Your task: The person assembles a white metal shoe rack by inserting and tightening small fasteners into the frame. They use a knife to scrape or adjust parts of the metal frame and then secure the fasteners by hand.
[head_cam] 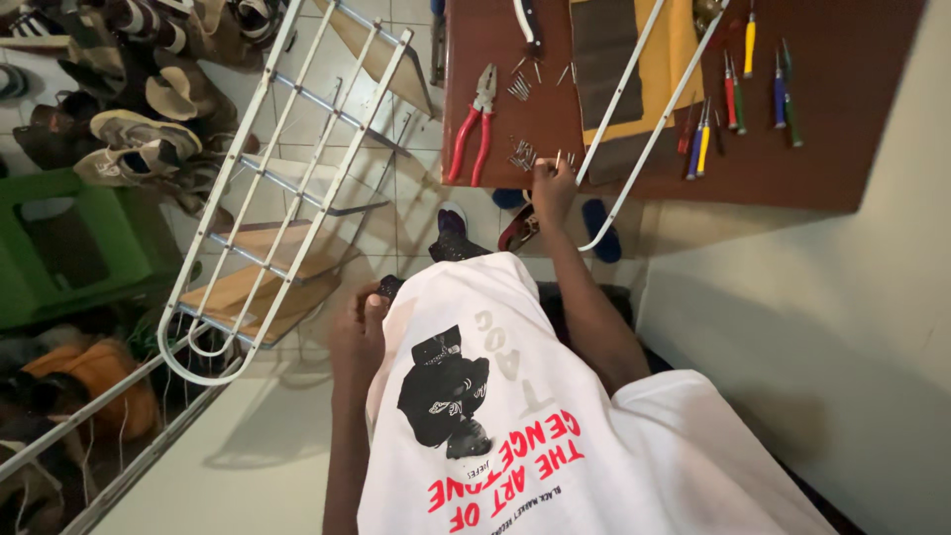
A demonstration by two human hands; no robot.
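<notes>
The right hand (553,186) reaches out to the near edge of the dark brown table (852,119), its fingertips pressed together on a small metal screw (558,157) just beside a loose cluster of screws (522,154). Whether the screw is lifted clear of the wood is too small to tell. Such screws look light, stiff and hard, slick enough to roll or slip, so a pinch on the shank close under the head should hold best.

The left hand (359,332) hangs low beside the white printed shirt (555,436), fingers curled round a small dark object (389,287); what it is cannot be made out.

Two clusters of screws lie on the table, the second one (519,87) further in, with a few strays near it. One pair of red-handled pliers (475,124) lies between them. About seven screwdrivers (733,99) with red, yellow, blue and green handles lie to the right. One white metal tube frame (644,129) leans across the table, and one white wire shoe rack (287,188) leans beside a heap of shoes (139,139).
</notes>
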